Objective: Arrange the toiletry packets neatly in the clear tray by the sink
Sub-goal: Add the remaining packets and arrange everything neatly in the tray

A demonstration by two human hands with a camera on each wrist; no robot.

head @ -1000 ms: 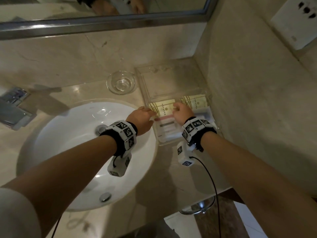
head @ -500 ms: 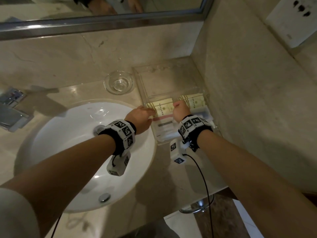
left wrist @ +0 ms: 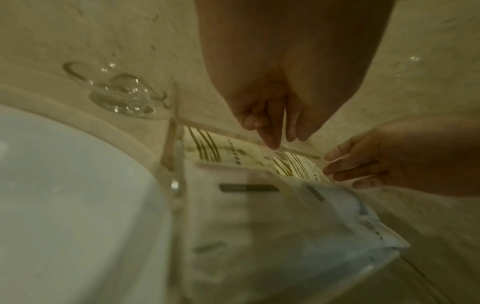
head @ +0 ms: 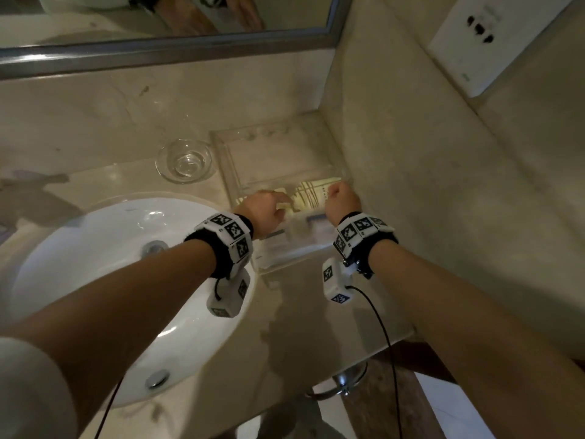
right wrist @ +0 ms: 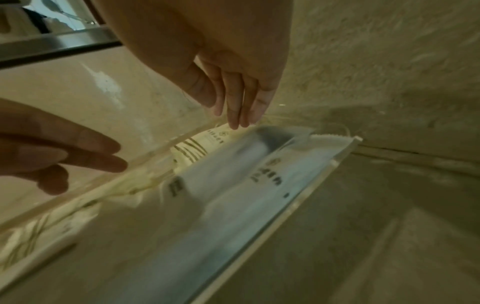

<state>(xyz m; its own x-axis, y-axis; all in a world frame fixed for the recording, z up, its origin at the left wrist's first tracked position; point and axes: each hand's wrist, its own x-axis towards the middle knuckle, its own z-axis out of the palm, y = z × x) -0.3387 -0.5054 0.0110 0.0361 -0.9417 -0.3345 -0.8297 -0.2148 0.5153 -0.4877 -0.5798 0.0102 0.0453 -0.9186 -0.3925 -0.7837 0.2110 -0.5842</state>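
The cream packets point(left wrist: 226, 153) and white packets point(left wrist: 272, 207) lay inside the clear tray point(head: 278, 147) on the table point(head: 316, 312), directly under both hands. The left hand point(head: 264, 210) had straight fingers touching a cream packet, gripping nothing; the right hand point(head: 342, 199), fingers extended, pressed the neighbouring one's edge. They looked light, thin, floppy and slick, best nudged by the edges. Since a second earlier, both hands had shifted further apart.

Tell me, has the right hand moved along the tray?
Yes. The right hand shifted rightward, from the middle of the clear tray to its wall-side edge.
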